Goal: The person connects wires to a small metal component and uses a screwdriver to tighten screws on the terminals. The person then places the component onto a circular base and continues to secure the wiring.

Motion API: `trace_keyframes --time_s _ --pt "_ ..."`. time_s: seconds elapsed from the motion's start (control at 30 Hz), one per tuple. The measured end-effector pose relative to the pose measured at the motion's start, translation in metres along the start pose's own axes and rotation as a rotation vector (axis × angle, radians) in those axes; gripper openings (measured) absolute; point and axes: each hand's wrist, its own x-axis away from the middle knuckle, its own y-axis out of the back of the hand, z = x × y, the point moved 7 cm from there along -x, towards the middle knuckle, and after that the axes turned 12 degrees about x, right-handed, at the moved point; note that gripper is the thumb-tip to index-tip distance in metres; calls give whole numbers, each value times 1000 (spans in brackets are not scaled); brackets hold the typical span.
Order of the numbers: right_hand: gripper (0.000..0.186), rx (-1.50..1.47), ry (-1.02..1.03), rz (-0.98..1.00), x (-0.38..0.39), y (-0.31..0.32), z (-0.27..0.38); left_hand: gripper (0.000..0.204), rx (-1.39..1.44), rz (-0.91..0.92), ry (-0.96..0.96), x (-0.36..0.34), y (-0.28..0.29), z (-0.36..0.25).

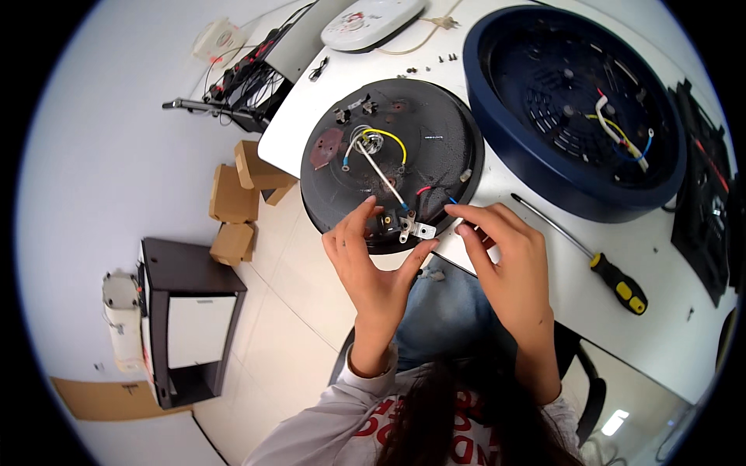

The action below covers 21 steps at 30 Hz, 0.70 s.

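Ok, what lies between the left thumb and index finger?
In the head view, the left hand spans a small black component and a silver metal bracket.

Bright, even, cool-white indoor light fills the room; the white table [497, 186] is palest, some of its detail washed thin. A strip of glare shines on the floor [614, 422] at lower right. The left hand [365, 264] and right hand [505, 256] look reasonably sharp, softly shaded. The dark plate [443, 167] has a faint sheen, while the blue housing [497, 128] is shadowy inside. Hair [431, 423] at the bottom sinks into near-black. Fisheye distortion bends straight edges, and black, blue-fringed corners frame the round view.
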Motion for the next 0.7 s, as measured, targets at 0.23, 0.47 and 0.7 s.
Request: trace_keyframes --time_s 0.23,0.47,0.7 --pt "20 58 0 48 10 8 6 72 75 -25 11 8 2 1" --pt "22 7 -30 60 17 11 14 64 150 -14 25 8 8 1" --pt "22 -195 13 188 31 3 31 54 261 -50 33 3 18 9"
